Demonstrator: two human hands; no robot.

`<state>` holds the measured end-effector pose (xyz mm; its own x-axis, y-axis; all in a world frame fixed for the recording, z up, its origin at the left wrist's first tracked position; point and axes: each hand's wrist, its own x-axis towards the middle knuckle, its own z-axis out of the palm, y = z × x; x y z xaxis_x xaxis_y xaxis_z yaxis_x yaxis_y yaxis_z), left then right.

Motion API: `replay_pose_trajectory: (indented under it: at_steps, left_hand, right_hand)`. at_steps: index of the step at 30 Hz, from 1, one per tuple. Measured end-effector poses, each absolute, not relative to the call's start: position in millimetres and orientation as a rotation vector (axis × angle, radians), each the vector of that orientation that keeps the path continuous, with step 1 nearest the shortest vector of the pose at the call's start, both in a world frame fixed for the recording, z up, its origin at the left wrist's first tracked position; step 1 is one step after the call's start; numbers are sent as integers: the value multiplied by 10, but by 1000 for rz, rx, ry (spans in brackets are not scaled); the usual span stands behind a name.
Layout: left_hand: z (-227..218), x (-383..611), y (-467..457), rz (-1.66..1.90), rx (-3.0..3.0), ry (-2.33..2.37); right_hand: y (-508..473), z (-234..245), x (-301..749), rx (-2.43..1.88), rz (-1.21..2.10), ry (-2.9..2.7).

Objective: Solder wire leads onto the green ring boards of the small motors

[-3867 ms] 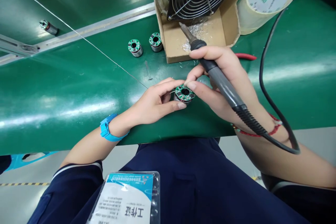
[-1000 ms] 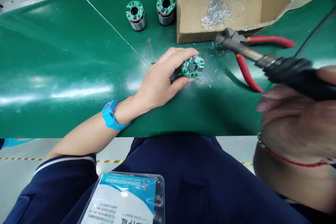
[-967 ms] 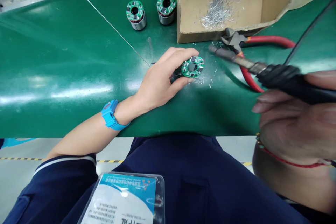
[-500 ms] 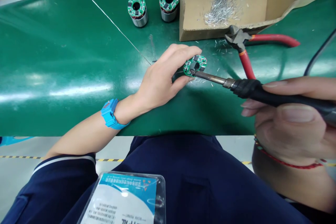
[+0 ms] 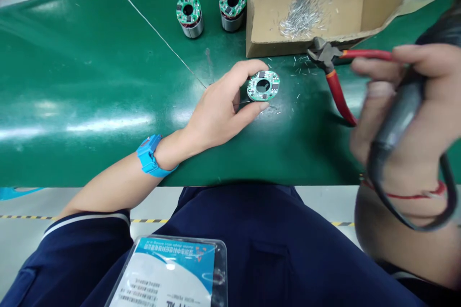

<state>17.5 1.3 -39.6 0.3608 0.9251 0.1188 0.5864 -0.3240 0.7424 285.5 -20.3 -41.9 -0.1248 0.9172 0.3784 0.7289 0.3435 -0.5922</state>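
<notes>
Ring-shaped green circuit board (image 5: 263, 86) with small black chips and a dark central hole: just right of and above the middle of the frame, face up. Its underside is hidden; whether it bears on the table cannot be told. Bare left hand (image 5: 219, 110) reaches it from the left, grip closed round its edge, a finger along the top, thumb along the bottom. Thin silvery wire (image 5: 151, 26) slants from the upper left to the back of this hand; a short length shows between thumb and finger.

Right side of frame: bare right hand (image 5: 432, 100), blurred, well apart from the board. Grip wrapped round the grey-and-black soldering iron handle (image 5: 399, 115), which points to the upper right; tip not made out. Black cable (image 5: 448, 201) loops below the wrist, across a red cord bracelet (image 5: 414, 196).

Metal cutting pliers with red handles (image 5: 326, 55) lie spread between board and right hand, upper handle partly behind the fingers; contact unclear. Above them, open brown cardboard box (image 5: 284, 48), heap of silvery wire clippings (image 5: 304, 12) inside; more bits scattered outside. Left of the box, top centre, two upright silver cylinders capped with green boards (image 5: 192, 30). All on the glossy green table (image 5: 72, 86). Bright blue wristband (image 5: 149, 156) on left wrist.
</notes>
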Motion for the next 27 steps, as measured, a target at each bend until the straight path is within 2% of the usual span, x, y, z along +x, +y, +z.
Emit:
replay_pose_trajectory:
  at_steps: [3,8,14,18,23,27]
  left_hand:
    - [-397,176,13,732,2035,1299]
    - [-396,176,16,754,2028,1251]
    - [-380,175,8,757,2058,1263]
    - [-355,169,-3,758,2074,1262]
    - [-334,167,-24,734,2109,1260]
    - [-316,165,-44,715,2151,1244]
  right_hand:
    - [-28,-599,3060,-1465,154,-2212]
    - [72,-703,3200,-1769,60,-2209]
    - [-28,-592,3157,-1467,26,-2221]
    - [-116,-636,3146,-1455,-136,-2298]
    - [-249,-565,3016,-1329,57,-2195]
    - [-267,-393,2902,-1275,142,-2427]
